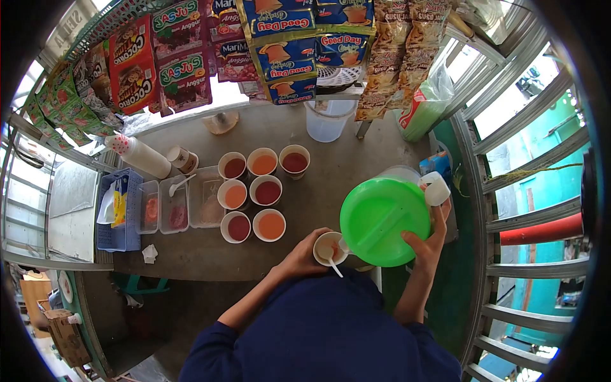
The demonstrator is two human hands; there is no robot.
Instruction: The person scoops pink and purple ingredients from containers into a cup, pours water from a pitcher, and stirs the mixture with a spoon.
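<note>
Near the front edge of the counter, my left hand (303, 256) is wrapped round a paper cup (323, 245) with a white spoon (335, 267) standing in it. My right hand (429, 239) holds a pitcher with a green lid (375, 219) by its white handle (436, 190), the thumb on the lid. The pitcher's spout is tilted over the cup's right rim. Left of them stand several paper cups filled with orange drink (272, 225) and dark red drink (268, 191).
Powder tubs (174, 207), a blue basket (119, 239) and a stack of cups (143, 157) are on the left. A clear bucket (328, 122) stands at the back of the counter (267, 130). Drink sachets (280, 57) hang overhead. Metal slats (531, 267) line the right side.
</note>
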